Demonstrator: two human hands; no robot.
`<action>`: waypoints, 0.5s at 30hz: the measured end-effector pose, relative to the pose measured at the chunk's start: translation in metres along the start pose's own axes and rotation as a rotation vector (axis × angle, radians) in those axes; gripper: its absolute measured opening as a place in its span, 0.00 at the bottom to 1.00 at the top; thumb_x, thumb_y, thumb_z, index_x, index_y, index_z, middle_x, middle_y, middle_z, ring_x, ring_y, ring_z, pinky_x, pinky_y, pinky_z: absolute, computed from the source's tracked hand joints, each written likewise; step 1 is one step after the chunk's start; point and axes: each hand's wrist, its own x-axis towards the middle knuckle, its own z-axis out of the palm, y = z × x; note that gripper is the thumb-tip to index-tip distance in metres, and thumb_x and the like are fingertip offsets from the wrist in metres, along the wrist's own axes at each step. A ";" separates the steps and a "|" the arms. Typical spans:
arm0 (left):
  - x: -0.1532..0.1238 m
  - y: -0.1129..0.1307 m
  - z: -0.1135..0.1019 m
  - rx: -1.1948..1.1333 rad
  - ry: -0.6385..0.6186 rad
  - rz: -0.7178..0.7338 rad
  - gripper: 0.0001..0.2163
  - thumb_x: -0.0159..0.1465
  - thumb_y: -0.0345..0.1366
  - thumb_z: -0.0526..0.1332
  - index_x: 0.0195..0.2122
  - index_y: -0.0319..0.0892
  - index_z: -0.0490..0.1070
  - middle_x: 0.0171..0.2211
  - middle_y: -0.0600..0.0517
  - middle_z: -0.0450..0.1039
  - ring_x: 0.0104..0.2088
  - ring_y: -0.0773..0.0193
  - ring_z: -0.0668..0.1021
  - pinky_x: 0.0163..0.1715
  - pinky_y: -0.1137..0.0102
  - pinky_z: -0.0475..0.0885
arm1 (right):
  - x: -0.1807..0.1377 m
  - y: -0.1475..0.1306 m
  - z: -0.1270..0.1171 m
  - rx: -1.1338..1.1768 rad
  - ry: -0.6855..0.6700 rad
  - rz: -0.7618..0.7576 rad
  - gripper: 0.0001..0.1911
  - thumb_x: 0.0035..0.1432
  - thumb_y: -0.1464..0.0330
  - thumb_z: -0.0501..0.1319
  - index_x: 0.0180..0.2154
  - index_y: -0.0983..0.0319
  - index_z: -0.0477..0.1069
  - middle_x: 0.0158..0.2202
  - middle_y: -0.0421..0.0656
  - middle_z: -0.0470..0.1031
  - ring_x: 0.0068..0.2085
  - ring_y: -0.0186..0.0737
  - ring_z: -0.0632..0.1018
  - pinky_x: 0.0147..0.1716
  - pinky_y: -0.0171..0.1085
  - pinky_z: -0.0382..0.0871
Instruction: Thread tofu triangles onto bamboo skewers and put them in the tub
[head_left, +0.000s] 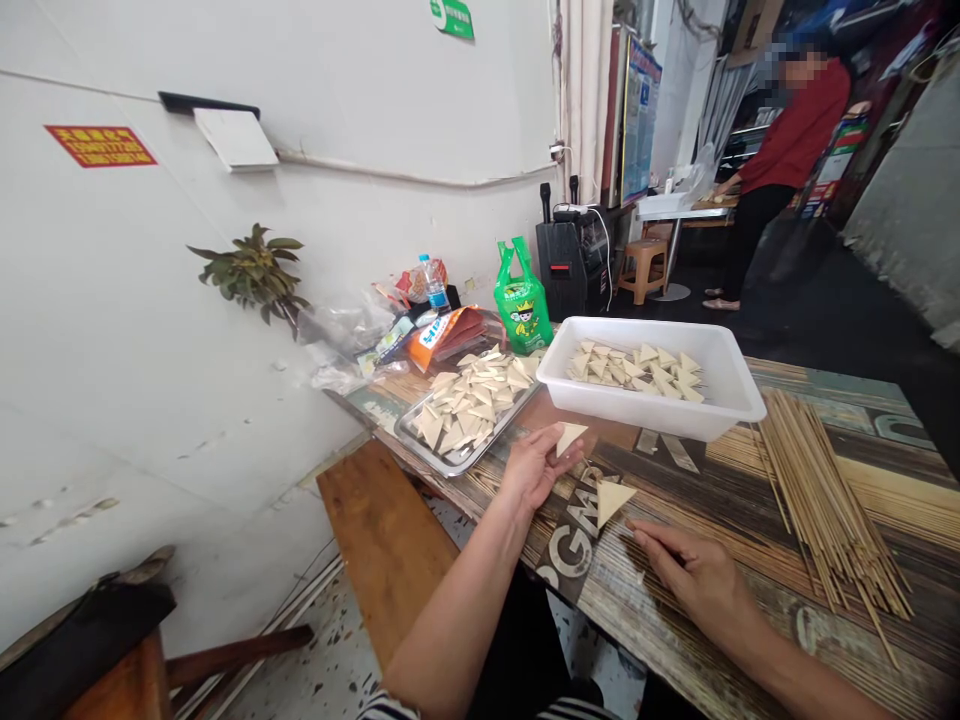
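Note:
My left hand (534,468) pinches a pale triangular tofu piece (568,438) just in front of the metal tray (420,442) heaped with several such triangles. My right hand (694,572) rests on the table with its fingers closed on a thin bamboo skewer (637,542), whose tip carries another triangular piece (611,498). Beyond both hands stands a white plastic tub (720,402) holding several more triangles.
A spread of bamboo skewers (817,490) lies to the right on the patterned table (885,420). Snack packets, a water bottle (433,284) and a green bag (520,300) sit by the wall. A wooden bench (382,540) is at my left. A person in red (787,140) works at a far table.

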 end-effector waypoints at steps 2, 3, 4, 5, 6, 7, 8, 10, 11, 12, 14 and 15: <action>-0.001 -0.001 0.000 -0.005 0.004 -0.012 0.08 0.52 0.32 0.64 0.31 0.35 0.68 0.30 0.46 0.74 0.33 0.59 0.77 0.40 0.60 0.72 | 0.000 0.001 0.000 -0.004 -0.001 0.001 0.14 0.56 0.63 0.54 0.39 0.60 0.75 0.39 0.41 0.77 0.39 0.41 0.78 0.40 0.38 0.73; -0.001 -0.001 0.000 -0.006 0.002 -0.017 0.08 0.52 0.32 0.64 0.30 0.35 0.68 0.30 0.46 0.74 0.33 0.59 0.77 0.39 0.60 0.72 | 0.000 0.000 0.000 -0.005 -0.002 0.004 0.14 0.56 0.63 0.54 0.39 0.60 0.75 0.39 0.41 0.77 0.39 0.41 0.78 0.41 0.38 0.73; -0.001 -0.002 0.000 -0.004 -0.002 -0.020 0.08 0.52 0.32 0.64 0.30 0.35 0.68 0.31 0.46 0.74 0.33 0.60 0.77 0.39 0.60 0.73 | 0.000 0.000 0.000 -0.006 -0.003 0.007 0.14 0.56 0.63 0.54 0.39 0.60 0.75 0.39 0.41 0.77 0.39 0.40 0.78 0.41 0.38 0.73; -0.002 -0.002 0.000 -0.003 -0.006 -0.022 0.08 0.52 0.32 0.64 0.30 0.35 0.67 0.31 0.46 0.74 0.33 0.60 0.77 0.39 0.61 0.73 | 0.000 0.000 0.000 -0.006 -0.003 0.009 0.14 0.56 0.63 0.54 0.39 0.60 0.75 0.39 0.41 0.77 0.39 0.40 0.78 0.41 0.38 0.73; -0.002 -0.002 -0.001 -0.002 -0.010 -0.023 0.08 0.52 0.32 0.64 0.31 0.36 0.67 0.31 0.46 0.74 0.33 0.60 0.77 0.38 0.61 0.73 | 0.000 -0.001 0.000 -0.004 -0.001 0.010 0.14 0.56 0.63 0.54 0.39 0.59 0.75 0.39 0.41 0.77 0.39 0.40 0.78 0.41 0.37 0.73; -0.003 -0.003 -0.001 0.000 -0.015 -0.024 0.08 0.52 0.32 0.64 0.31 0.36 0.67 0.31 0.46 0.74 0.33 0.60 0.77 0.38 0.62 0.73 | 0.000 -0.001 0.000 -0.002 0.002 0.011 0.14 0.56 0.63 0.54 0.39 0.59 0.75 0.38 0.41 0.77 0.38 0.40 0.78 0.41 0.37 0.73; -0.003 -0.003 -0.001 0.001 -0.020 -0.026 0.08 0.52 0.32 0.64 0.31 0.36 0.67 0.31 0.46 0.74 0.34 0.60 0.77 0.38 0.62 0.73 | 0.000 -0.002 -0.001 0.002 0.004 0.013 0.14 0.56 0.63 0.54 0.39 0.59 0.75 0.38 0.41 0.78 0.38 0.40 0.78 0.40 0.37 0.73; -0.003 -0.004 0.000 0.006 -0.034 -0.027 0.08 0.52 0.32 0.64 0.31 0.36 0.67 0.31 0.46 0.74 0.34 0.59 0.77 0.37 0.63 0.73 | -0.001 -0.002 -0.001 0.011 0.009 0.015 0.14 0.56 0.63 0.54 0.39 0.60 0.75 0.38 0.41 0.78 0.38 0.40 0.78 0.40 0.37 0.73; -0.003 -0.004 0.000 0.010 -0.041 -0.029 0.08 0.52 0.33 0.64 0.31 0.36 0.67 0.31 0.46 0.74 0.34 0.59 0.77 0.37 0.63 0.73 | -0.001 -0.003 -0.001 0.016 0.010 0.019 0.14 0.56 0.63 0.55 0.39 0.60 0.75 0.37 0.41 0.78 0.37 0.40 0.78 0.40 0.37 0.73; -0.003 -0.005 0.000 0.017 -0.049 -0.032 0.08 0.52 0.33 0.64 0.31 0.36 0.68 0.32 0.45 0.74 0.35 0.59 0.77 0.37 0.64 0.73 | -0.001 -0.003 0.000 0.022 0.013 0.025 0.14 0.55 0.63 0.55 0.39 0.60 0.76 0.37 0.41 0.78 0.37 0.40 0.78 0.41 0.37 0.73; -0.003 -0.009 -0.001 0.034 -0.062 -0.037 0.09 0.52 0.33 0.64 0.32 0.35 0.69 0.33 0.45 0.74 0.35 0.59 0.77 0.37 0.64 0.73 | -0.001 -0.003 0.000 0.034 0.029 0.035 0.14 0.55 0.63 0.55 0.38 0.59 0.76 0.37 0.41 0.78 0.38 0.40 0.78 0.41 0.37 0.73; -0.003 -0.012 -0.001 0.043 -0.069 -0.037 0.10 0.52 0.34 0.64 0.33 0.35 0.70 0.34 0.44 0.74 0.34 0.60 0.77 0.37 0.65 0.73 | -0.001 -0.003 0.001 0.040 0.042 0.037 0.13 0.55 0.63 0.55 0.38 0.59 0.76 0.37 0.41 0.78 0.37 0.40 0.78 0.41 0.37 0.73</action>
